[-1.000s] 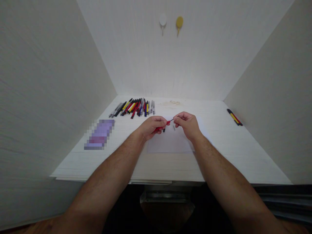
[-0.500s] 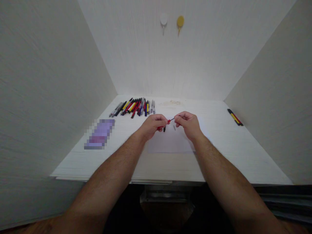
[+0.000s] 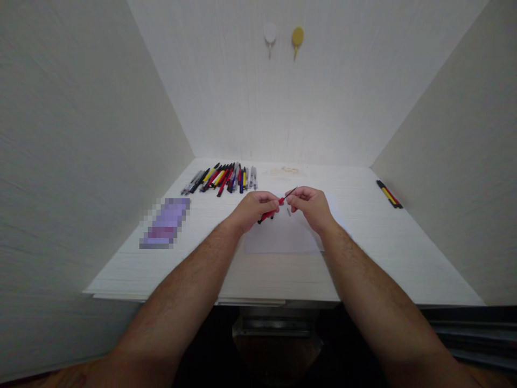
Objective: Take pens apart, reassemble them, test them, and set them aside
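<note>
Over a white sheet of paper, my left hand is closed around a red pen barrel. The barrel's dark lower end pokes out below the palm. My right hand pinches a thin dark pen refill, which slants from the barrel's open end up past the fingertips. How far it reaches inside is hidden. Just below the right fingertips a small grey spring lies on the paper. A small black piece shows beside the barrel, mostly covered.
Several pens in black, red, yellow, blue and clear lie in a row at the back left. A few more pens rest by the right wall. A blurred purple object lies at left. Two hooks are on the back wall.
The refill has come closer to the barrel and now points more steeply upward. The left hand has turned the barrel, showing more of its lower end and covering more of the black piece.
</note>
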Demonstrator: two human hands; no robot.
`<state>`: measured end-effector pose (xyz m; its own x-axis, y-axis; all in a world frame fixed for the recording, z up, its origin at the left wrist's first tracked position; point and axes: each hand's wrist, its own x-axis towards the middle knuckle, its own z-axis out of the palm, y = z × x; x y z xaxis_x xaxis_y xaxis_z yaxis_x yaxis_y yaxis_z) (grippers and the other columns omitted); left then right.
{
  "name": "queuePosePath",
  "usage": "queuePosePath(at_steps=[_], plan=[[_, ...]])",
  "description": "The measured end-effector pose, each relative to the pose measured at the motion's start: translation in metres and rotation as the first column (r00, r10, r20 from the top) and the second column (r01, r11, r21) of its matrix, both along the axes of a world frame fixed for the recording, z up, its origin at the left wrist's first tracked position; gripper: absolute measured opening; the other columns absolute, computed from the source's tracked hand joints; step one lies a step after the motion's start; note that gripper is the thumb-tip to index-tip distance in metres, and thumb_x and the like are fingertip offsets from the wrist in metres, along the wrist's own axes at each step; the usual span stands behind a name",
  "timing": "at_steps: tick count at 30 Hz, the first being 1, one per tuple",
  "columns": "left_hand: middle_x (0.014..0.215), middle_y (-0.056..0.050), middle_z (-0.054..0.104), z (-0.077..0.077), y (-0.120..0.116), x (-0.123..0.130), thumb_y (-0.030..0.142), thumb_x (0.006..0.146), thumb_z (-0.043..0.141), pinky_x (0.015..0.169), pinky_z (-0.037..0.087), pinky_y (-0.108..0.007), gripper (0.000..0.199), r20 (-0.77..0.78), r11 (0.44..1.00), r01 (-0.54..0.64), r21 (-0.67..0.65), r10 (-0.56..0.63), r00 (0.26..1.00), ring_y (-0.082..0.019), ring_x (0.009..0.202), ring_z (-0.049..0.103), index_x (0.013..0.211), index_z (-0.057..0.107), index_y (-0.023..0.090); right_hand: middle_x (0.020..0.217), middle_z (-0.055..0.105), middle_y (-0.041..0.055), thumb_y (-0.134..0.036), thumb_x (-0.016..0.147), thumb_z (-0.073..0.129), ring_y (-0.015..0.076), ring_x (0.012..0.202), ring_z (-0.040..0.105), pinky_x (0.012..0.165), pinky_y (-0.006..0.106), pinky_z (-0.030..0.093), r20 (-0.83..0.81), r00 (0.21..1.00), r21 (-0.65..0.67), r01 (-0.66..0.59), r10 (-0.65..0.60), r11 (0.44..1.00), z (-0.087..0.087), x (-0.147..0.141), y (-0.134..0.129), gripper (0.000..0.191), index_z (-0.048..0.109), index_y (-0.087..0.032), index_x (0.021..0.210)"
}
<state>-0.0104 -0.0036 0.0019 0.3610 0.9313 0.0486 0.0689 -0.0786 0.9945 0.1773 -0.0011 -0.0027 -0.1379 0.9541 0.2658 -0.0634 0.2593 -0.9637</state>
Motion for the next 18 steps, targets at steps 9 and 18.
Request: queuePosePath(at_steps=[9, 18], plan=[[0.063, -0.002, 0.062, 0.001, 0.006, -0.001, 0.028, 0.069, 0.069, 0.046, 0.034, -0.021, 0.017, 0.207, 0.981, -0.187, -0.049, 0.193, 0.959, -0.007, 0.049, 0.048, 0.073, 0.064, 0.012, 0.072, 0.068, 0.0014, -0.032, 0.075, 0.061, 0.0131, 0.064, 0.056, 0.062, 0.026, 0.04, 0.738, 0.59, 0.223, 0.246, -0.328, 0.943, -0.01, 0.006, 0.006, 0.014, 0.068, -0.02, 0.073], [0.059, -0.001, 0.059, 0.003, 0.005, 0.001, 0.026, 0.067, 0.068, 0.047, 0.034, -0.02, 0.015, 0.197, 0.966, -0.255, -0.035, 0.257, 0.946, -0.007, 0.048, 0.047, 0.071, 0.064, 0.012, 0.084, 0.069, 0.005, -0.042, 0.078, 0.058, 0.019, 0.075, 0.06, 0.065, 0.029, 0.039, 0.946, 0.242, 0.168, 0.201, -0.215, 0.965, -0.012, -0.005, 0.002, 0.021, 0.066, -0.023, 0.078]])
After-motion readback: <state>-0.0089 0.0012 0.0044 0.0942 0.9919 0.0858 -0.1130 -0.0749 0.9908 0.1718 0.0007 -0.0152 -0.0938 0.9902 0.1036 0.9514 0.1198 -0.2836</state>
